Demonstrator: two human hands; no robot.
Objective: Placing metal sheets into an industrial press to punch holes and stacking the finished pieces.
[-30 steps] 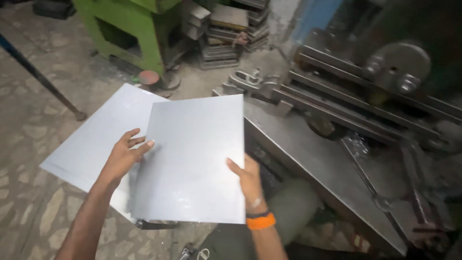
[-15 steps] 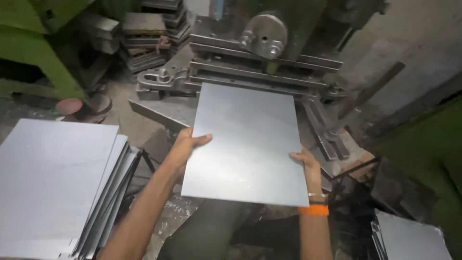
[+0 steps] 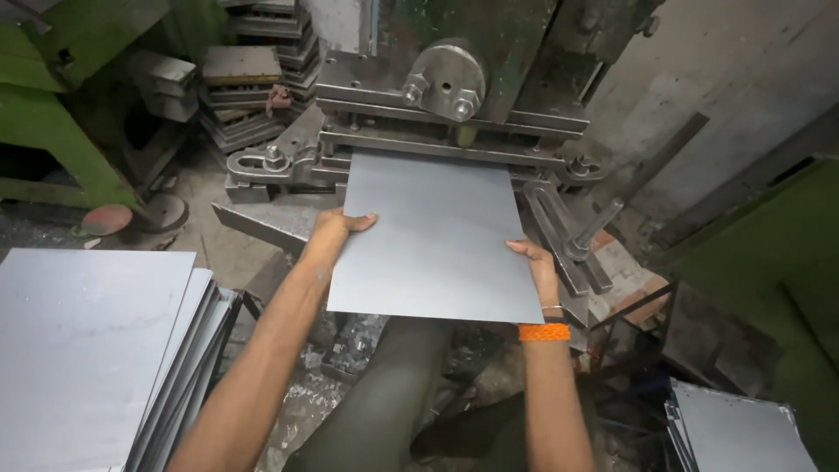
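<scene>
holding grey metal sheet (image 3: 434,240) flat, far edge at the press (image 3: 450,83) slot. left hand (image 3: 336,229) and right hand (image 3: 535,267) pinch opposite side edges. judged stiff, thin, light, smooth; edges probably sharp.

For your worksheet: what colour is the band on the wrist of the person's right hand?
Bright orange; the wristband shows clearly in the head view, just below the right hand.
</scene>
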